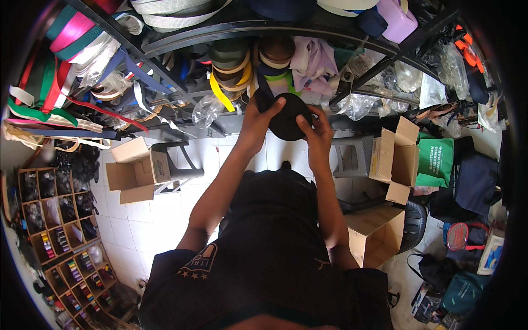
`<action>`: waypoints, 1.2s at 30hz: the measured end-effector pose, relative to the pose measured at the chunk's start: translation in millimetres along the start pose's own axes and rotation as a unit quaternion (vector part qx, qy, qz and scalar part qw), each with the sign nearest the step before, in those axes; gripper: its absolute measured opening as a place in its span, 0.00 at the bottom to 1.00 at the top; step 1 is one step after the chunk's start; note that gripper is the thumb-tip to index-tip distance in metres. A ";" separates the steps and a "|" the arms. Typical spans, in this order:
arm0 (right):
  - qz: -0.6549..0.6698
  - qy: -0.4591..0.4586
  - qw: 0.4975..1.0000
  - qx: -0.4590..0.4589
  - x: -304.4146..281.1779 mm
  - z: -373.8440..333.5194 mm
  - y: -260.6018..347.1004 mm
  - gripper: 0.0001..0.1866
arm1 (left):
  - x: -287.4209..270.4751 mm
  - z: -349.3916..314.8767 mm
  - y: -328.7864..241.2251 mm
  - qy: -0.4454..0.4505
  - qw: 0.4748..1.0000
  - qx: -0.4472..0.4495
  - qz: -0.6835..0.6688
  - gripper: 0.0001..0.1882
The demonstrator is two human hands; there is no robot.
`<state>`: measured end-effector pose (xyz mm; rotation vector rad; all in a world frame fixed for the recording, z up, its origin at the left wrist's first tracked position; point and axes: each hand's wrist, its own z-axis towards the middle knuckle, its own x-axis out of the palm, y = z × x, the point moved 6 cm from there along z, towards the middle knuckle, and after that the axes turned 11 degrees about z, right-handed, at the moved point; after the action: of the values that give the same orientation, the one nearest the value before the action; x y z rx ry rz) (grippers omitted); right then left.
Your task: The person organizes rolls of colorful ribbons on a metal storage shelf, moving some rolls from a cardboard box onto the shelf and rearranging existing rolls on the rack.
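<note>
Here you are, facing the black shelf (192, 39), with both hands out in front of it and a black roll (287, 125) between them! The roll sits just in front of the shelf's middle, one flat round face turned up toward you. Your left hand (256, 122) is partly closed on it, thumb laid over the near face, fingers mostly hidden from view. Your right hand (319, 133) has the other edge, thumb pressed to the face, fingers curled round the rim. A dark strap (263, 94) rises by your left hand toward the shelf; whether it joins the roll, you can't tell from here.

And look at that shelf: a yellow strap (221, 93) dangles from its middle, lilac cloth (313, 63) is bunched to the right of it, and a pink-and-green roll (74, 34) lies at its left end. In front of the shelf, one open cardboard box (132, 171) stands leftward, another cardboard box (389, 157) rightward, beside a green bag (437, 158).
</note>
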<state>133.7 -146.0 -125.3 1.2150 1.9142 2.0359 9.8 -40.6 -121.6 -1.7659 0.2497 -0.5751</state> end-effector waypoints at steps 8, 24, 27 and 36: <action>-0.096 0.126 0.987 0.036 0.3 13.1 13.5 0.19 | -8.8 -1.1 -4.4 0.066 0.996 -0.043 0.045 0.26; 0.016 -0.009 0.999 0.039 1.0 -6.7 -9.5 0.26 | -8.1 1.3 1.3 -0.021 0.998 -0.009 0.056 0.18; 0.039 -0.025 0.998 0.032 -3.4 -6.0 -11.9 0.23 | -4.8 0.8 -0.8 -0.023 0.997 -0.012 0.071 0.19; -0.088 0.079 0.993 -0.020 -2.2 12.7 9.3 0.18 | 1.7 2.6 1.5 0.076 0.993 -0.082 0.038 0.23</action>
<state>146.8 -139.0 -119.5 0.8658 1.9593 2.1211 12.7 -39.6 -123.1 -1.8629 0.4799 -0.6498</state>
